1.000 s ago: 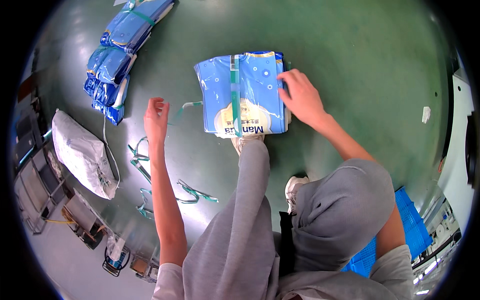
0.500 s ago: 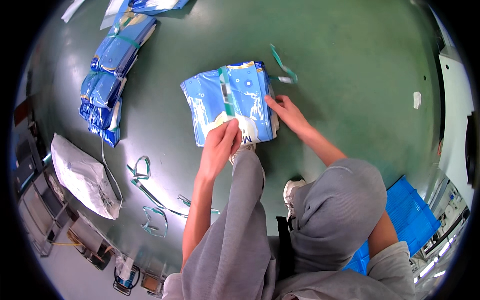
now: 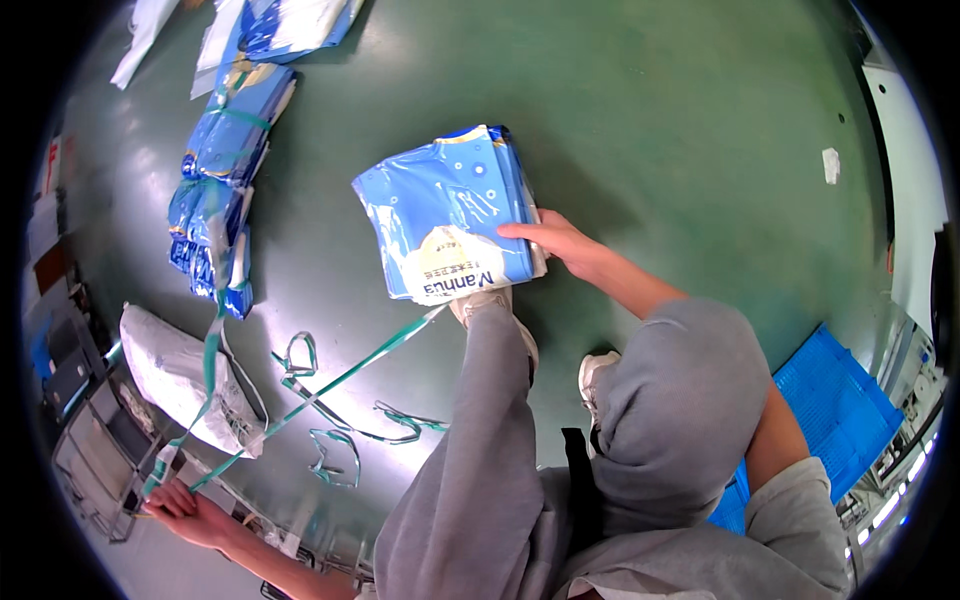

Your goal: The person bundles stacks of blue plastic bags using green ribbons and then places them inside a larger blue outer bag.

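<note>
A stack of blue-and-white printed plastic packaging bags (image 3: 440, 205) lies before me, its lower edge by my shoe. My right hand (image 3: 560, 243) grips its right edge, thumb on top and the other fingers hidden beneath. Far out at lower left, my left hand (image 3: 187, 512) is closed on a green strap (image 3: 350, 372). One length of that strap runs taut-looking from the hand to the stack's lower edge. Another length rises from the hand past a white sack, its shape partly smeared by motion. No strap crosses the top of the stack.
Strapped bundles of blue bags (image 3: 225, 150) lie at upper left, above a white sack (image 3: 185, 375). Loose strap pieces (image 3: 335, 405) rest on the green floor (image 3: 690, 130) left of my leg. A blue plastic crate (image 3: 835, 410) stands at lower right.
My left hand has swung from the stack to the far lower left, pulling the green strap off the stack's top. My right hand has its thumb farther onto the bags.
</note>
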{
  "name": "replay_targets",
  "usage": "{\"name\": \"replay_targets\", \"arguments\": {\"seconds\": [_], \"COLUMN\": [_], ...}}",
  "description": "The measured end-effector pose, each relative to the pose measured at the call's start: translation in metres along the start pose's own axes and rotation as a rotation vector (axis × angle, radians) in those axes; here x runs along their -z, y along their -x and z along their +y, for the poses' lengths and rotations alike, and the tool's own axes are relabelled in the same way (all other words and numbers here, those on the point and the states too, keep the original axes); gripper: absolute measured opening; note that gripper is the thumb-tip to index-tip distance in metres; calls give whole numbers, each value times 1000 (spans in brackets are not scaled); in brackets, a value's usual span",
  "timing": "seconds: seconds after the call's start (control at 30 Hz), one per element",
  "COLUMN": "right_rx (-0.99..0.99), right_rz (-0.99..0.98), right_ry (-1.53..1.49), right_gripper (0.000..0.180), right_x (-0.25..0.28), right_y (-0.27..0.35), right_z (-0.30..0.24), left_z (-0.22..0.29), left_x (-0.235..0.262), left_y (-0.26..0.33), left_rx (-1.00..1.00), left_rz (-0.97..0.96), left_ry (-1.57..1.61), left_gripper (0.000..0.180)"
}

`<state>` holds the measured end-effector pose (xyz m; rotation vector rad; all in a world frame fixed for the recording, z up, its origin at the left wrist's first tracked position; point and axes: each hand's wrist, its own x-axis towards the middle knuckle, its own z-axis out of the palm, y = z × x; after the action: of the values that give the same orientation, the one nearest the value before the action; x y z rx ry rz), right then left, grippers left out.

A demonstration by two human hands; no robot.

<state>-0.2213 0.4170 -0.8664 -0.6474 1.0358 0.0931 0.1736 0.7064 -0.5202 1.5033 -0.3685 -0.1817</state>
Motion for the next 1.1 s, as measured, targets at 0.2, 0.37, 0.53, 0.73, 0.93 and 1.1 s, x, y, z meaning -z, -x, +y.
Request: {"name": "replay_targets", "arguments": {"seconds": [0.2, 0.37, 0.53, 0.73, 0.93, 1.1], "right_rx": [-11, -54, -21, 120, 109, 253], "right_rz": [79, -3, 102, -124, -125, -270], "right_ry": [-49, -137, -86, -572, -689, -567], "right_gripper": [94, 95, 97, 66, 51, 57], "right_x": [8, -13, -5, 9, -7, 2], "right_y": [-5, -11, -2, 3, 14, 36], "right_z": [13, 7, 8, 45, 37, 1], "left_z": [-13, -17, -201, -266, -285, -302], "left_x": [259, 405, 248, -116, -222, -234], "left_y": [-27, 2, 48, 146, 194, 195], "left_rx": [-172, 212, 571, -172, -412, -484], "left_rz": [680, 43, -595, -1152, -1277, -1017], "left_ry": [-1262, -1499, -1948, -1221, -1058, -1020], "left_gripper": [31, 33, 57, 82, 98, 99]}}
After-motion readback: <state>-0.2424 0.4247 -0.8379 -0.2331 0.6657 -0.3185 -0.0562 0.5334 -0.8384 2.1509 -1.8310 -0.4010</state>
